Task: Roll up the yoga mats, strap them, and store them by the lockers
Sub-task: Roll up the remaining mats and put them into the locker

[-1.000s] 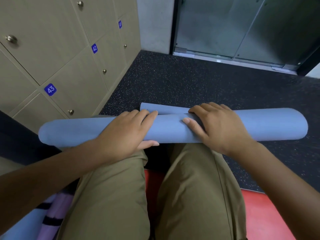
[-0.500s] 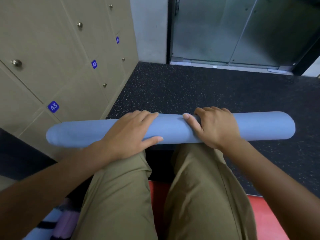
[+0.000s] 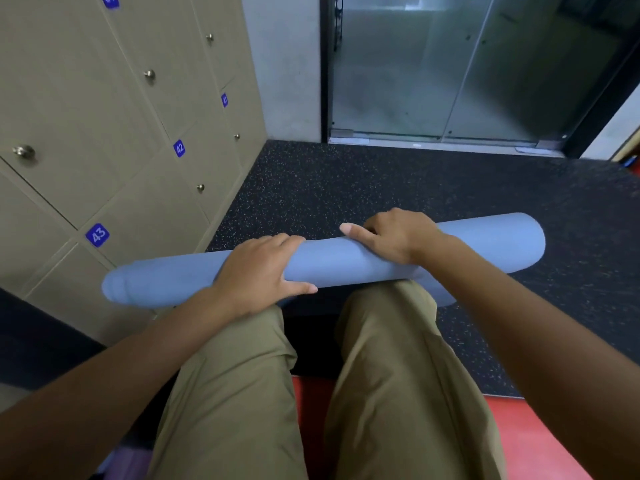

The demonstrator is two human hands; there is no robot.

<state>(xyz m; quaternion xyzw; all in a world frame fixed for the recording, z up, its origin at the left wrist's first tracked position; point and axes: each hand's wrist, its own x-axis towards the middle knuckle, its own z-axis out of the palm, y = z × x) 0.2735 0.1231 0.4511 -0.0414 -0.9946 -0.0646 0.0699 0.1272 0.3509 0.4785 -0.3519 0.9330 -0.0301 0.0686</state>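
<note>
Beige lockers (image 3: 114,140) on your left carry blue tags reading 43, 42 and 41 above speckled black flooring (image 3: 346,188). Your rolled blue mat (image 3: 332,261) lies across your knees; your left hand (image 3: 258,275) wraps it, your right hand (image 3: 394,235) curls over it.

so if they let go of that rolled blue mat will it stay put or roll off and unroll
The blue mat is a smooth round roll lying across the knees, so it would probably roll away. No strap is visible on it, so it may spring loose once the left hand and right hand lift. Its left end already looks slightly telescoped.
</note>
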